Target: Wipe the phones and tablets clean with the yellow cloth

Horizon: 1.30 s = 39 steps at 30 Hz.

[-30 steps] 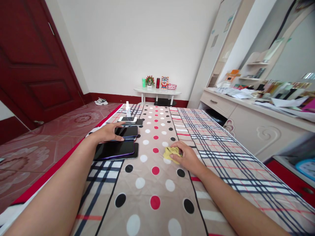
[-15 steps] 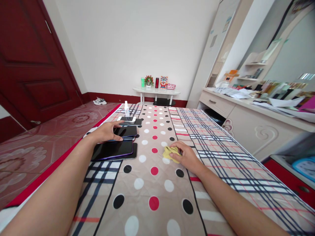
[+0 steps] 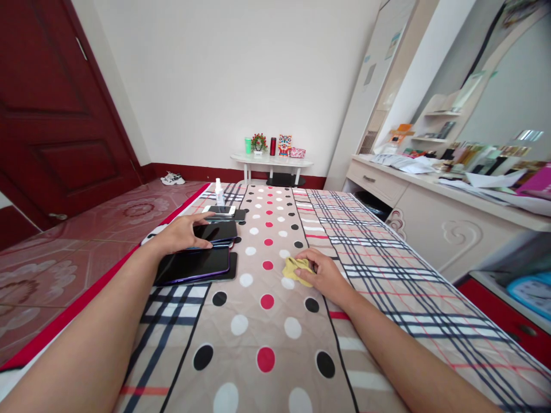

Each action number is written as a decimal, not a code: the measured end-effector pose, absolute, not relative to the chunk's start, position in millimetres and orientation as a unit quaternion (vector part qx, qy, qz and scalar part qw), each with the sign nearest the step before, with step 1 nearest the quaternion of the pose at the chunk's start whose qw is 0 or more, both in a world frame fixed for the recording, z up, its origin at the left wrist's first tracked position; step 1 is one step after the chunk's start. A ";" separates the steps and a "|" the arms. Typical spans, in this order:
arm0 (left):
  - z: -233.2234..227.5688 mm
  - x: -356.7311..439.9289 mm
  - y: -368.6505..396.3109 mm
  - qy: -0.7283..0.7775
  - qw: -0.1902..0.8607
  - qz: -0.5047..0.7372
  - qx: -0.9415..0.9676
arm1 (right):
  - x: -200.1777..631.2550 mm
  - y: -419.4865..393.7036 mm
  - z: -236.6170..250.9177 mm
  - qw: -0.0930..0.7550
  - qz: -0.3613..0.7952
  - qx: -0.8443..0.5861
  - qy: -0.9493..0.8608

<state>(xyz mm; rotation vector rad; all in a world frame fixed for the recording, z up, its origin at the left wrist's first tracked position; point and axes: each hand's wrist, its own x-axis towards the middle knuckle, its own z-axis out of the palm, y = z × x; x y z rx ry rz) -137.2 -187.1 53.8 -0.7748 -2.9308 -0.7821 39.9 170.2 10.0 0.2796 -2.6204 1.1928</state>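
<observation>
Right hand (image 3: 321,275): pinching yellow cloth (image 3: 295,269) on bedspread (image 3: 284,304), right of phones (image 3: 193,267) | Left hand (image 3: 183,234): spread over middle phone (image 3: 221,230) at left, grip hard to tell | Progress: phones lie at left, none raised; cloth touches none yet.

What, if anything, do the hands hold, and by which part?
The right hand holds the yellow cloth by its right side. Whether the left hand grips a dark phone cannot be told.
</observation>
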 end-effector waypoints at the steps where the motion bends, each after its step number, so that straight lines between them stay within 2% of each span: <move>1: 53.9 -136.3 -186.4 -0.937 0.011 -0.246 -0.249 | 39.9 170.3 9.9 0.124 0.411 0.096 -0.898; 7: 66.8 -127.9 -177.0 -0.941 0.051 -0.241 -0.233 | 40.2 170.4 8.3 0.126 0.424 0.096 -0.892; 10: 83.2 -115.6 -160.3 -0.934 0.085 -0.236 -0.254 | 37.7 170.4 5.5 0.136 0.485 0.060 -0.862; 14: 95.4 -81.8 -116.0 -0.902 0.104 -0.226 -0.353 | 30.4 177.7 0.2 0.223 0.605 -0.049 -0.763; 18: 79.5 -33.9 -62.4 -0.871 0.075 -0.204 -0.441 | 24.7 189.8 -4.5 0.302 0.662 -0.108 -0.678; 24: 37.8 5.0 -14.8 -0.886 0.085 -0.251 -0.382 | 23.2 191.2 -4.5 0.325 0.680 -0.115 -0.647; 32: 15.2 -25.2 -16.6 -0.933 0.094 -0.229 -0.260 | 23.5 189.9 -2.8 0.333 0.645 -0.116 -0.678; 36: 15.5 -21.2 -23.4 -0.903 0.047 -0.267 -0.332 | 24.1 190.0 -2.6 0.318 0.642 -0.118 -0.687; 39: 22.7 -18.9 -32.6 -0.838 -0.031 -0.305 -0.451 | 23.6 191.6 -4.8 0.315 0.646 -0.112 -0.687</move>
